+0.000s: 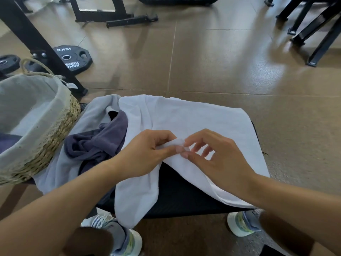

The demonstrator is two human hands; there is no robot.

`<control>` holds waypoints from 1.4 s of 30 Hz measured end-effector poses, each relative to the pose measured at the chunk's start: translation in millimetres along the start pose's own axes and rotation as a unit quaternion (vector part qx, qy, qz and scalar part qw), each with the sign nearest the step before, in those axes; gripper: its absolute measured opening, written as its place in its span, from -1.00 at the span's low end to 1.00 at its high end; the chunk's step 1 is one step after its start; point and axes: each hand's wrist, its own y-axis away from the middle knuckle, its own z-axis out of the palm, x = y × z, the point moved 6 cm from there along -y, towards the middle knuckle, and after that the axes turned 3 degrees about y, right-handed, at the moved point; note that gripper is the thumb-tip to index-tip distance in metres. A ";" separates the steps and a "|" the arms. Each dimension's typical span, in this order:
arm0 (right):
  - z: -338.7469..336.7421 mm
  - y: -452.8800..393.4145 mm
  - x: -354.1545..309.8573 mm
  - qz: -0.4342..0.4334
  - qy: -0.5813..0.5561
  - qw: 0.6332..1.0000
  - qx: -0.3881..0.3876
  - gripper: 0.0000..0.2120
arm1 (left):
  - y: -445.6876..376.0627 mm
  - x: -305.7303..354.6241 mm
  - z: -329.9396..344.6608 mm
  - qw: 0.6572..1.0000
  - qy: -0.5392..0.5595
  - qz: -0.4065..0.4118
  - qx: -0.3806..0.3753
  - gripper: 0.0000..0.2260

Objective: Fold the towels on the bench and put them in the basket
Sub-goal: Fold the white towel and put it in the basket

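While both hands meet over the middle of the table [184, 196], the left hand [147, 152] pinches a small bunched corner of the white towel [193, 122] between its thumb and curled fingers, and the right hand [215, 154] touches the same corner with its thumb and forefinger, its other fingers spread loosely and holding nothing. That towel is soft, matt terry cloth, spread wide across the black, finely textured table top, with one long flap hanging over the near edge and a shallow ridge running up to the pinched corner. Just left of it lies a crumpled dark grey-purple towel [96, 143] in thick folds, resting on a pale grey towel [60, 163] that drapes off the table's left side. At the far left stands a round basket [55, 137] of coarse woven straw, lined with light grey fabric and fitted with a twisted rope handle; it touches the pale grey towel. Beyond it, a flat black weight plate [73, 60] with white lettering lies on the glossy brown tiled floor [221, 61].
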 end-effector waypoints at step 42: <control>-3.0 -7.0 20.5 0.172 -0.198 0.963 -0.062 -0.88 | -19.5 3.0 12.8 0.999 0.012 -0.010 -0.052 -0.86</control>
